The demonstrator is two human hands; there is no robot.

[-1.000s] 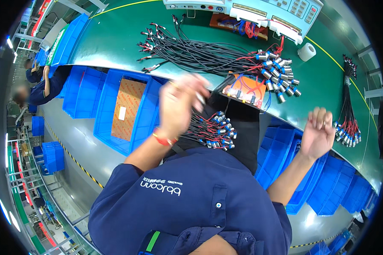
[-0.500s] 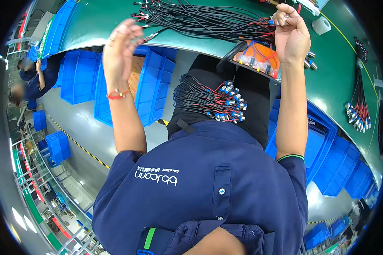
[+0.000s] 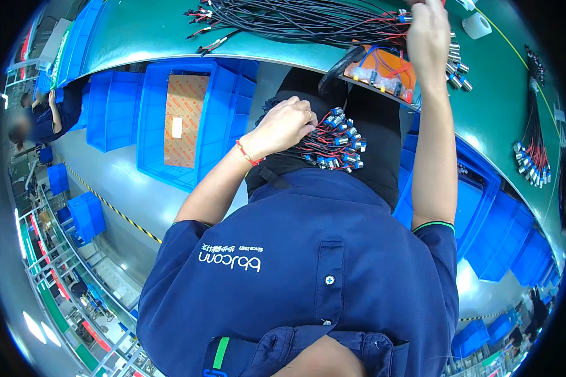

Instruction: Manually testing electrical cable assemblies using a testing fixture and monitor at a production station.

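On my lap lies a bundle of short black cables with red wires and silver-and-blue metal connectors (image 3: 344, 141). My left hand (image 3: 286, 129) rests over the cable end of this bundle with its fingers curled around the cables, partly hiding them. Up at the table's edge, my right hand (image 3: 429, 47) is closed at the connector end of a large spread of long black cables (image 3: 295, 22). Something red shows by its fingertips, but what they grip is hidden at the picture's upper rim. Beneath that wrist are more metal connectors (image 3: 459, 69).
An orange box (image 3: 390, 66) with coloured wires and terminals sits at the green table's (image 3: 138, 38) front edge. Further right are a white roll (image 3: 477, 26) and another tied cable bundle (image 3: 534, 125). Blue bins (image 3: 151, 125) stand below left; a co-worker (image 3: 53, 119) is far left.
My left hand has come down from above the table to the cable bundle on my lap. My right hand has moved slightly up and turned its back toward view.
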